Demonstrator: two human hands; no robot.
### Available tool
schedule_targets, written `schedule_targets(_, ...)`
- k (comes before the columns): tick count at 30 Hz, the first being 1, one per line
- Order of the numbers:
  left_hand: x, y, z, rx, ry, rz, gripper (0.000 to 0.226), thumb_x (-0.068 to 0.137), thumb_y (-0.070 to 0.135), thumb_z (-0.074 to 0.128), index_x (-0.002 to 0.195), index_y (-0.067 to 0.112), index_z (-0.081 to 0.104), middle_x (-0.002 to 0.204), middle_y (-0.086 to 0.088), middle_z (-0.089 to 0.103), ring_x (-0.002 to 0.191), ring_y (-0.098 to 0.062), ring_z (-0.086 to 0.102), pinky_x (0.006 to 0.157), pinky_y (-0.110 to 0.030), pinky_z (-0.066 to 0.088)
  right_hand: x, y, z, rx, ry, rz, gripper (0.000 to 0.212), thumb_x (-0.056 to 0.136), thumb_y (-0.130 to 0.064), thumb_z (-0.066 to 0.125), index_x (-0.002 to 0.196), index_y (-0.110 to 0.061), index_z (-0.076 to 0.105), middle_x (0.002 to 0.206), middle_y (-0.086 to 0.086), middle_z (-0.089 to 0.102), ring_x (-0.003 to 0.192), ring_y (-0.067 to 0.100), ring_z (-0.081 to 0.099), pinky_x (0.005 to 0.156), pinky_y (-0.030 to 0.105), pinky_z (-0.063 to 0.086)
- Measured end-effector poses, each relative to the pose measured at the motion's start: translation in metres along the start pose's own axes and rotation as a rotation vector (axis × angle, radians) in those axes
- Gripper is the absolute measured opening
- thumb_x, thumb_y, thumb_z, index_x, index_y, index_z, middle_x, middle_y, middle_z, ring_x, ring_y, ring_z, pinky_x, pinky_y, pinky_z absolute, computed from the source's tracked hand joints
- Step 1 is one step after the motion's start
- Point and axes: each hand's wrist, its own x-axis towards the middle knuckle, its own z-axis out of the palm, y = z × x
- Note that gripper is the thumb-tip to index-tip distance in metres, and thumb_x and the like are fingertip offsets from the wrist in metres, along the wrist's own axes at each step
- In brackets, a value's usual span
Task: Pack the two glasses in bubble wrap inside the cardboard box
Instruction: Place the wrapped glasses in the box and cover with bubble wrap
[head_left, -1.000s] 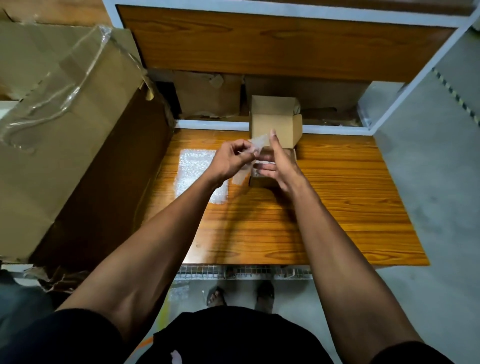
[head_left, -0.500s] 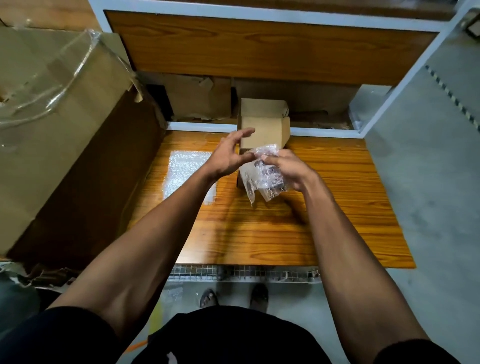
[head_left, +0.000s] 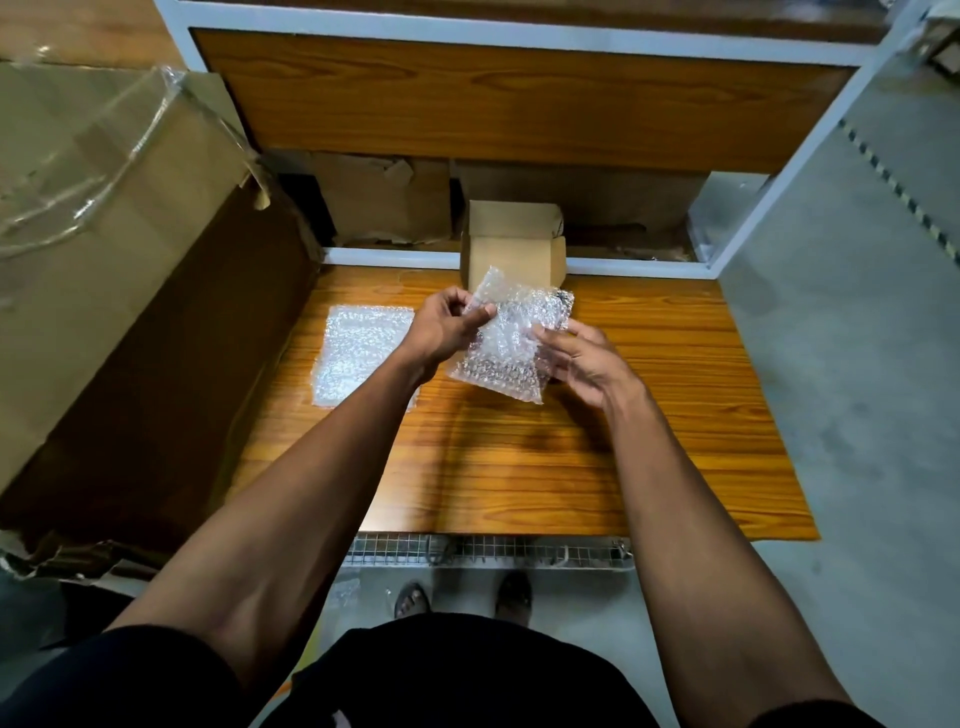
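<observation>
1. Holding a bubble wrap bundle (head_left: 511, 345) up above the counter (head_left: 545, 457), I have both hands on it in the head view.
2. My left hand (head_left: 445, 327) pinches the upper left edge of the bundle, fingers (head_left: 480, 313) curled over the plastic.
3. My right hand (head_left: 582, 364) cradles the bundle's right side, thumb on the front, the other fingers curled round the edge behind it.
4. I cannot tell whether a glass sits inside the bundle; the plastic looks cloudy, with something dark showing at its top right corner.
5. Just behind the bundle, the small cardboard box (head_left: 511, 249) stands open at the far edge of the counter, its flaps raised. I cannot see what it holds.
6. A second sheet of bubble wrap (head_left: 358, 353) lies flat on the counter, left of my left hand, partly hidden by my left forearm.
7. A large cardboard carton (head_left: 104, 270) with loose clear tape stands beside the counter on my left.
8. A wooden panel in a white metal frame (head_left: 519, 36) rises behind the counter, with more cardboard tucked beneath it.
9. My feet show below on the grey floor (head_left: 857, 389), near a wire mesh rack under the counter's near edge.
</observation>
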Motion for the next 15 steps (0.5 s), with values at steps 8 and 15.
schedule_targets(8,-0.003,-0.001,-0.001,-0.012,-0.096,0.034,0.028,0.099,0.014,0.073,0.125,0.008,0.066,0.098,-0.005,0.064,0.087,-0.017,0.058,0.068,-0.029,0.055,0.008,-0.006,-0.001,-0.146,0.090,-0.154,0.047,0.098,-0.004,0.066,0.141,-0.015,0.053,0.122,0.012,0.071,0.092,0.012,0.073,0.064,0.025,0.059)
schedule_targets(15,-0.003,-0.003,-0.004,-0.019,-0.118,0.018,0.025,0.105,0.000,0.054,0.094,0.014,0.071,0.097,-0.003,0.068,0.080,-0.012,0.058,0.063,-0.023,0.047,0.014,-0.005,-0.009,-0.285,0.080,-0.242,0.036,0.095,0.017,0.053,0.100,-0.013,0.072,0.124,-0.011,0.056,0.107,0.029,0.066,0.079,0.033,0.062)
